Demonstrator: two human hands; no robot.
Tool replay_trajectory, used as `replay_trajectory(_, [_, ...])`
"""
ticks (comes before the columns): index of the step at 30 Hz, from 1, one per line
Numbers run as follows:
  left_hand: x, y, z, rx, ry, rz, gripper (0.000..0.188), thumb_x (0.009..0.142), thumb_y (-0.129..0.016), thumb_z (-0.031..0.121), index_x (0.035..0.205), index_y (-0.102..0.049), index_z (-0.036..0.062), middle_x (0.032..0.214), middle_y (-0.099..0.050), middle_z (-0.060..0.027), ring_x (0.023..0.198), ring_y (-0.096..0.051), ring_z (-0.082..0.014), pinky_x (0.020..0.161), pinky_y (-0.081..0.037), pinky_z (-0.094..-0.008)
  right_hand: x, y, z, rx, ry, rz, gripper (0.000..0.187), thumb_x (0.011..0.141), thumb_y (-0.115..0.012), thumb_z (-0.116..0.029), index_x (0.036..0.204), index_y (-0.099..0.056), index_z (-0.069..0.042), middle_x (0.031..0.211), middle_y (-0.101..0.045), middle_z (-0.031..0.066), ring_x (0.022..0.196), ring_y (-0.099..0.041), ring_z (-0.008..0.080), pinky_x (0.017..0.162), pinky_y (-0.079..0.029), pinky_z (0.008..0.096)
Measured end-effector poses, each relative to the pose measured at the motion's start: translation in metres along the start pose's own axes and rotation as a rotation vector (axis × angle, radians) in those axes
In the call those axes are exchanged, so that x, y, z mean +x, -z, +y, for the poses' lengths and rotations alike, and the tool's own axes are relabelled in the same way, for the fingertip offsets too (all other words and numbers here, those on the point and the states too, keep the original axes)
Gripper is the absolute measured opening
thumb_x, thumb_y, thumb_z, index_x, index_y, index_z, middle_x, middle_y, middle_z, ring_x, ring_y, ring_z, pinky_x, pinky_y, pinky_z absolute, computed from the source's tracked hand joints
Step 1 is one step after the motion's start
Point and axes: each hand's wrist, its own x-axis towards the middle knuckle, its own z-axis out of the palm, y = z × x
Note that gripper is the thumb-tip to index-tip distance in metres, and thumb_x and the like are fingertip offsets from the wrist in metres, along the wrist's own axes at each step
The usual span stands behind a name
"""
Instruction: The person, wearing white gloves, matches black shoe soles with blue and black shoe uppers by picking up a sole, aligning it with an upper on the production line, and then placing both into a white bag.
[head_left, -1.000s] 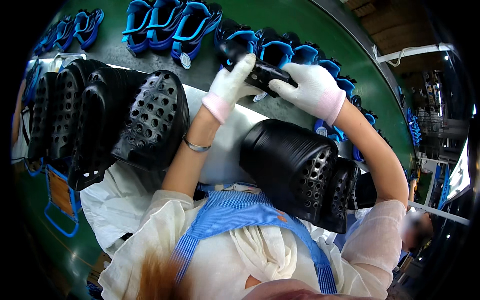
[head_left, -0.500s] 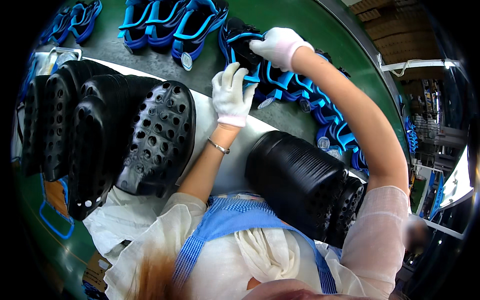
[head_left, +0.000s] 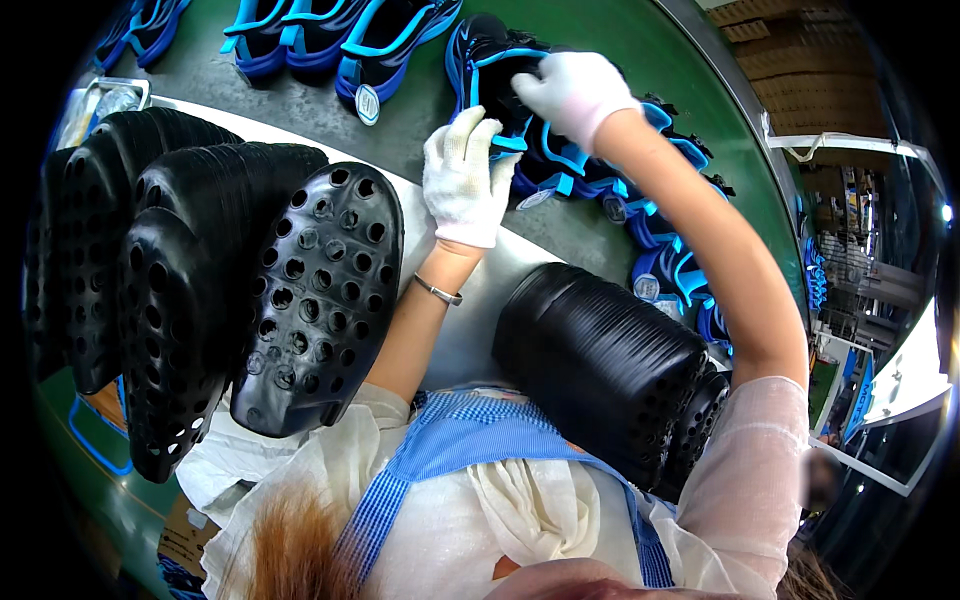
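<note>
A black sports shoe with bright blue trim (head_left: 488,60) lies at the far side of the worktable, its opening toward me. My left hand (head_left: 463,180), in a white knit glove, curls its fingers against the heel end of this shoe, with the thumb apart on the right. My right hand (head_left: 578,95), gloved too, reaches in from the right and grips the shoe's right side. Its thumb points into the opening, and the other fingers are mostly hidden. The inside of the shoe is dark, and what lies in it cannot be made out.
Nested black perforated plastic shoe-shaped inserts (head_left: 325,290) stand at my left. Another stack of black inserts (head_left: 595,360) lies before me on the white board (head_left: 455,335). More blue-trimmed shoes (head_left: 385,40) are at the far left, and several tagged ones (head_left: 655,265) line the right.
My right hand has shifted slightly right and down along the shoe, its thumb now at the opening. The left hand stays at the heel. The view has tilted a little.
</note>
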Motion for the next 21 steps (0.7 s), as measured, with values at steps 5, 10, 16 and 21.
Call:
replay_trajectory(5, [0.0, 0.002, 0.001, 0.015, 0.036, -0.014, 0.045, 0.067, -0.074, 0.01, 0.111, -0.06, 0.0082, 0.121, -0.056, -0.0078, 0.106, -0.052, -0.0326, 0.092, -0.044, -0.0419, 0.001, -0.031, -0.037, -0.235, 0.128, 0.066, 0.013, 0.08, -0.06, -0.012, 0.085, -0.071, -0.005, 0.085, -0.07, 0.016, 0.076, -0.069, 0.0317, 0.067, -0.055, 0.04])
replay_trajectory(10, [0.002, 0.0, 0.002, 0.04, 0.008, -0.021, 0.046, 0.068, -0.074, 0.011, 0.112, -0.06, 0.0084, 0.123, -0.055, -0.0074, 0.107, -0.052, -0.0325, 0.092, -0.044, -0.0422, 0.025, -0.035, -0.031, -0.33, 0.238, 0.049, 0.015, 0.078, -0.061, -0.01, 0.087, -0.073, -0.006, 0.083, -0.07, 0.0136, 0.078, -0.069, 0.0294, 0.064, -0.056, 0.0412])
replay_trajectory(16, [0.004, 0.003, -0.003, 0.053, 0.018, 0.008, 0.042, 0.071, -0.074, 0.012, 0.111, -0.06, 0.0079, 0.123, -0.055, -0.0085, 0.107, -0.052, -0.033, 0.091, -0.044, -0.0424, 0.025, -0.012, -0.045, -0.375, 0.211, -0.09, 0.021, 0.074, -0.069, -0.015, 0.094, -0.075, -0.012, 0.095, -0.071, 0.0077, 0.088, -0.069, 0.0251, 0.07, -0.056, 0.0383])
replay_trajectory(21, [0.001, 0.004, 0.0, 0.035, 0.072, -0.01, 0.042, 0.071, -0.073, 0.011, 0.111, -0.06, 0.0073, 0.123, -0.056, -0.0093, 0.107, -0.051, -0.0334, 0.093, -0.043, -0.0423, 0.024, -0.03, -0.049, -0.401, 0.287, 0.021, 0.017, 0.075, -0.065, -0.011, 0.089, -0.075, -0.011, 0.09, -0.072, 0.0094, 0.085, -0.07, 0.0265, 0.068, -0.056, 0.0376])
